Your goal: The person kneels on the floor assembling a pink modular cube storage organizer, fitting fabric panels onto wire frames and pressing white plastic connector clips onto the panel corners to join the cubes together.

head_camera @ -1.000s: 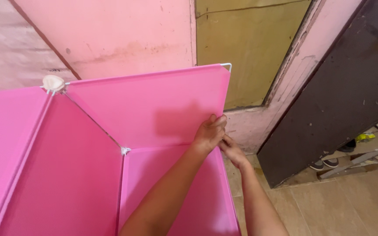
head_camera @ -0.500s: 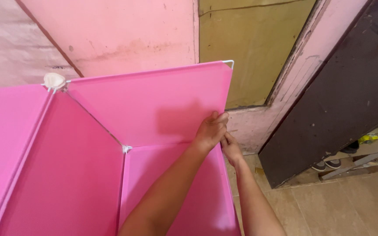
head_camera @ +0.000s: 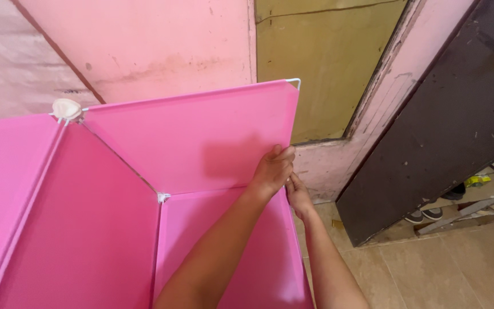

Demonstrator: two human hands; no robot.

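Note:
A pink plastic panel cube point(head_camera: 190, 137) stands open before me, its back panel upright with a white wire edge. My left hand point(head_camera: 273, 169) grips the right edge of that back panel, fingers curled over it. Just below and behind it, my right hand point(head_camera: 297, 194) touches the same edge near the lower corner, partly hidden by the left hand. A white round connector point(head_camera: 66, 109) caps the top left corner where the panels meet. The pink bottom panel point(head_camera: 230, 252) lies under my forearms.
A pink wall point(head_camera: 144, 46) rises behind the cube. To the right stand an olive board point(head_camera: 327, 63) and a dark door point(head_camera: 447, 120). Shoes point(head_camera: 424, 214) and a grey bar point(head_camera: 464, 212) lie on the tiled floor point(head_camera: 441, 269).
Both hands stay on the panel's right edge. The view has shifted slightly; nothing has been taken up or let go.

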